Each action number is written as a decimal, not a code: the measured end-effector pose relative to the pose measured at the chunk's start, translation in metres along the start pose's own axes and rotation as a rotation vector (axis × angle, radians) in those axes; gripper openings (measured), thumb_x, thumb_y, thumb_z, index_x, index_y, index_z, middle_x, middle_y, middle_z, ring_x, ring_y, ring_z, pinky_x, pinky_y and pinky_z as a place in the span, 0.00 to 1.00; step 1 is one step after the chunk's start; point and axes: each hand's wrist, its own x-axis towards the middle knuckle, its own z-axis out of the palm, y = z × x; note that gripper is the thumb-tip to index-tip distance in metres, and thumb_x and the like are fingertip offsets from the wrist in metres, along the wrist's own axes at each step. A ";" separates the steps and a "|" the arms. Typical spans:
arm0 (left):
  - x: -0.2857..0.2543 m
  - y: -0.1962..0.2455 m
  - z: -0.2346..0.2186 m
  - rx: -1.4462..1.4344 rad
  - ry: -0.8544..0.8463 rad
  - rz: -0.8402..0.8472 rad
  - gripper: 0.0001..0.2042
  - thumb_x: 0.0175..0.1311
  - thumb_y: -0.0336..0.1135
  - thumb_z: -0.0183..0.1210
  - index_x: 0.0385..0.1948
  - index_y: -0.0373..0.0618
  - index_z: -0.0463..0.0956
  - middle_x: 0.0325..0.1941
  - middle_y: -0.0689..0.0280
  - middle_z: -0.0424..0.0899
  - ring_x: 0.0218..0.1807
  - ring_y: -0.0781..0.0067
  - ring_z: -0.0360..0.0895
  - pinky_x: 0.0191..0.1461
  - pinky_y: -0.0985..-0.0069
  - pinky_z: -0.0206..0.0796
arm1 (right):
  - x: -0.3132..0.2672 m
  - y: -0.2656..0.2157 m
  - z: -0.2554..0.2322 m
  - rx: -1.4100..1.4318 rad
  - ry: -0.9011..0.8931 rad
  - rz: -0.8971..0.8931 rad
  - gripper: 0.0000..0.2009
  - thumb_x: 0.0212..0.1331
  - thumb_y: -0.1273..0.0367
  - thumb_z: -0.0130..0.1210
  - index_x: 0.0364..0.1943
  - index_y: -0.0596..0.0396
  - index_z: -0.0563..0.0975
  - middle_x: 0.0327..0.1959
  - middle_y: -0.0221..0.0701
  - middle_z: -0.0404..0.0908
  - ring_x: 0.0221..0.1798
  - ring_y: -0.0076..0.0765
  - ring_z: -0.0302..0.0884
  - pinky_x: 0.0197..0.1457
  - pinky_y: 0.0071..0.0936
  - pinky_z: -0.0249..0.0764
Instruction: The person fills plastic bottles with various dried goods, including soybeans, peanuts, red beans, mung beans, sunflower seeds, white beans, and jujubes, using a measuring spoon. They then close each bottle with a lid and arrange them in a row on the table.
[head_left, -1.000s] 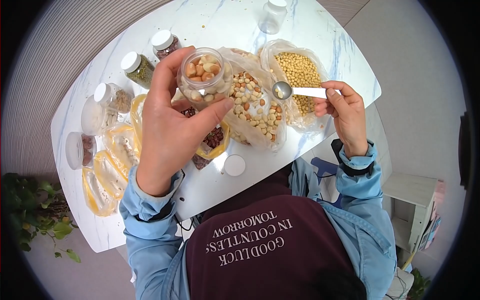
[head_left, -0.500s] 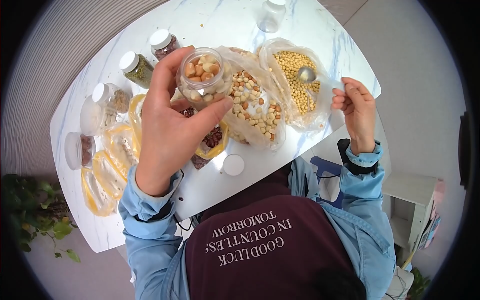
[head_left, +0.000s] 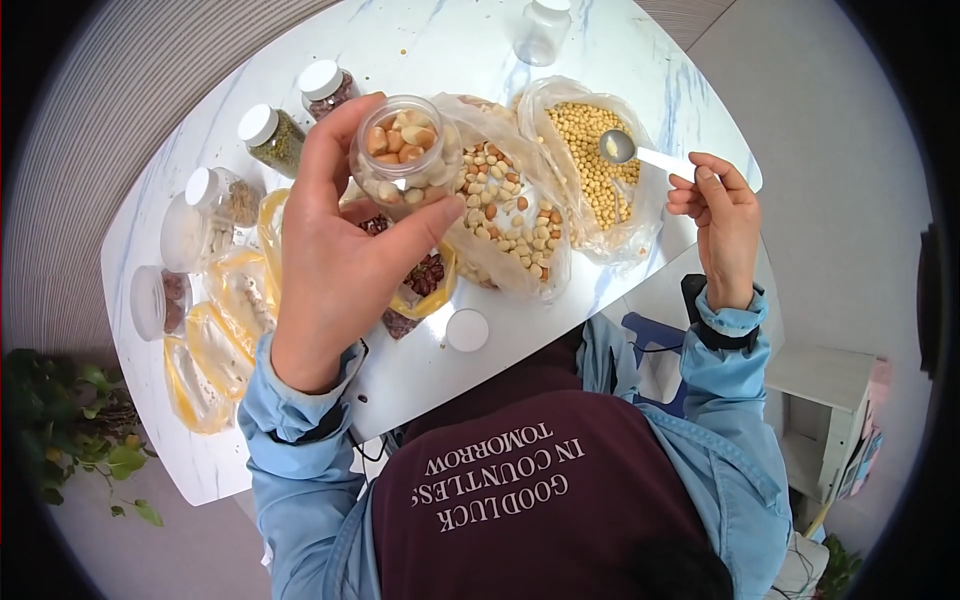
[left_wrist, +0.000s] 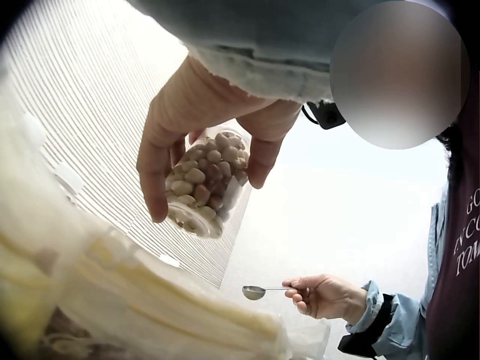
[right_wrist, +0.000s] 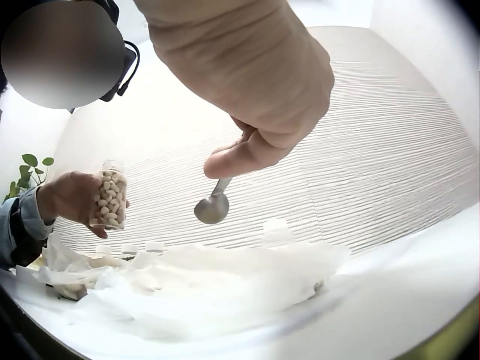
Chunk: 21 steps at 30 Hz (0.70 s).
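My left hand [head_left: 335,250] grips a clear open jar [head_left: 388,188], thumb on one side and fingers on the other. Cream and reddish-brown nuts [left_wrist: 196,176] fill it close to its mouth. In my right hand [head_left: 728,225], thumb and fingers pinch the handle of a metal spoon [head_left: 618,147]. A small pale piece lies in the spoon's bowl, which hangs over a clear plastic bag [head_left: 538,97] of yellow soybeans [head_left: 590,128]. Beside that bag, another clear bag [head_left: 562,285] holds more of the nuts. The right wrist view shows the spoon bowl [right_wrist: 212,210] above the bags.
A white lid [head_left: 468,330] lies near the table's front edge. Dark red beans [head_left: 428,275] show in a yellow-rimmed bag under my left hand. Several filled jars stand at the left, including one of green beans [head_left: 283,145]. An empty capped jar [head_left: 543,35] stands at the back.
My right hand has moved right with the spoon, away from the nut bag and the jar; the spoon's bowl is now over the soybeans. My left hand and the jar have hardly moved.
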 end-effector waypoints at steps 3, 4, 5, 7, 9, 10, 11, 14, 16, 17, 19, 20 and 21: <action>0.001 0.000 0.000 -0.002 -0.011 -0.003 0.32 0.48 0.25 0.67 0.58 0.40 0.61 0.50 0.59 0.75 0.48 0.71 0.78 0.44 0.78 0.76 | -0.011 -0.006 0.010 -0.028 -0.093 -0.039 0.12 0.67 0.70 0.47 0.47 0.64 0.75 0.30 0.40 0.83 0.29 0.27 0.81 0.37 0.21 0.79; 0.001 0.000 0.000 -0.001 -0.011 -0.003 0.32 0.48 0.24 0.66 0.58 0.40 0.61 0.50 0.59 0.75 0.48 0.71 0.78 0.44 0.77 0.77 | -0.016 -0.006 0.014 -0.035 -0.134 -0.059 0.11 0.67 0.71 0.48 0.47 0.64 0.75 0.31 0.39 0.83 0.30 0.26 0.81 0.37 0.21 0.79; 0.000 0.000 0.000 0.000 -0.011 -0.002 0.32 0.48 0.24 0.66 0.58 0.40 0.61 0.50 0.59 0.75 0.48 0.71 0.78 0.44 0.77 0.77 | -0.021 -0.007 0.018 -0.026 -0.176 -0.103 0.11 0.67 0.71 0.48 0.48 0.64 0.75 0.31 0.39 0.83 0.30 0.25 0.81 0.38 0.21 0.79; 0.000 0.000 0.000 -0.004 -0.010 -0.001 0.32 0.48 0.24 0.66 0.58 0.40 0.61 0.50 0.59 0.75 0.48 0.71 0.78 0.45 0.77 0.77 | -0.030 -0.008 0.027 -0.008 -0.260 -0.191 0.11 0.67 0.72 0.48 0.48 0.64 0.75 0.32 0.38 0.82 0.31 0.25 0.80 0.38 0.22 0.79; 0.000 0.001 0.000 -0.012 -0.008 0.001 0.32 0.48 0.23 0.66 0.58 0.40 0.61 0.51 0.59 0.74 0.49 0.71 0.78 0.45 0.77 0.77 | -0.035 -0.008 0.033 -0.001 -0.282 -0.222 0.11 0.67 0.72 0.48 0.48 0.64 0.74 0.33 0.37 0.82 0.31 0.25 0.80 0.39 0.22 0.79; 0.000 0.002 0.000 -0.007 -0.010 0.003 0.32 0.48 0.23 0.66 0.58 0.40 0.61 0.51 0.59 0.74 0.49 0.71 0.78 0.45 0.77 0.77 | -0.037 -0.008 0.036 0.001 -0.293 -0.239 0.11 0.67 0.72 0.48 0.48 0.65 0.74 0.33 0.37 0.82 0.31 0.25 0.80 0.39 0.21 0.79; 0.000 0.002 0.000 -0.002 -0.012 0.004 0.32 0.48 0.23 0.66 0.58 0.40 0.61 0.51 0.59 0.74 0.49 0.71 0.78 0.45 0.77 0.77 | -0.039 -0.007 0.040 0.004 -0.305 -0.254 0.11 0.67 0.73 0.48 0.48 0.65 0.74 0.33 0.37 0.82 0.32 0.25 0.80 0.39 0.21 0.79; 0.000 0.003 0.000 0.006 -0.010 0.009 0.32 0.48 0.23 0.66 0.58 0.40 0.61 0.51 0.59 0.74 0.49 0.71 0.78 0.46 0.77 0.77 | -0.041 -0.005 0.048 -0.335 -0.290 -0.575 0.09 0.61 0.77 0.52 0.44 0.64 0.77 0.31 0.38 0.82 0.30 0.29 0.81 0.34 0.22 0.77; 0.000 0.002 -0.001 0.010 -0.005 0.016 0.33 0.48 0.24 0.66 0.58 0.40 0.61 0.51 0.59 0.74 0.49 0.71 0.78 0.46 0.77 0.77 | -0.039 -0.007 0.050 -0.571 -0.297 -0.836 0.11 0.52 0.81 0.57 0.41 0.64 0.79 0.30 0.40 0.82 0.29 0.36 0.81 0.31 0.25 0.75; 0.000 0.002 -0.002 0.012 -0.002 0.020 0.33 0.48 0.24 0.67 0.58 0.40 0.61 0.51 0.59 0.74 0.49 0.71 0.78 0.46 0.77 0.77 | -0.038 -0.008 0.051 -0.589 -0.299 -0.894 0.12 0.50 0.81 0.57 0.41 0.64 0.79 0.30 0.40 0.82 0.28 0.36 0.81 0.31 0.25 0.75; 0.000 0.001 -0.002 0.015 0.003 0.026 0.33 0.48 0.24 0.67 0.58 0.40 0.61 0.50 0.59 0.75 0.49 0.71 0.78 0.45 0.77 0.77 | -0.037 -0.009 0.052 -0.623 -0.301 -1.012 0.14 0.48 0.82 0.57 0.42 0.64 0.79 0.30 0.40 0.82 0.28 0.37 0.81 0.31 0.25 0.75; 0.000 0.001 -0.002 0.016 0.004 0.027 0.33 0.48 0.24 0.67 0.58 0.40 0.61 0.50 0.59 0.75 0.49 0.71 0.78 0.45 0.77 0.77 | -0.036 -0.010 0.052 -0.617 -0.296 -1.058 0.15 0.46 0.84 0.57 0.42 0.64 0.79 0.30 0.40 0.82 0.28 0.37 0.80 0.31 0.25 0.75; 0.000 0.001 -0.002 0.017 0.005 0.027 0.32 0.48 0.24 0.67 0.58 0.40 0.61 0.50 0.59 0.75 0.49 0.71 0.78 0.45 0.77 0.77 | -0.036 -0.011 0.052 -0.604 -0.287 -1.042 0.15 0.47 0.84 0.57 0.42 0.64 0.79 0.30 0.40 0.82 0.28 0.37 0.80 0.31 0.25 0.75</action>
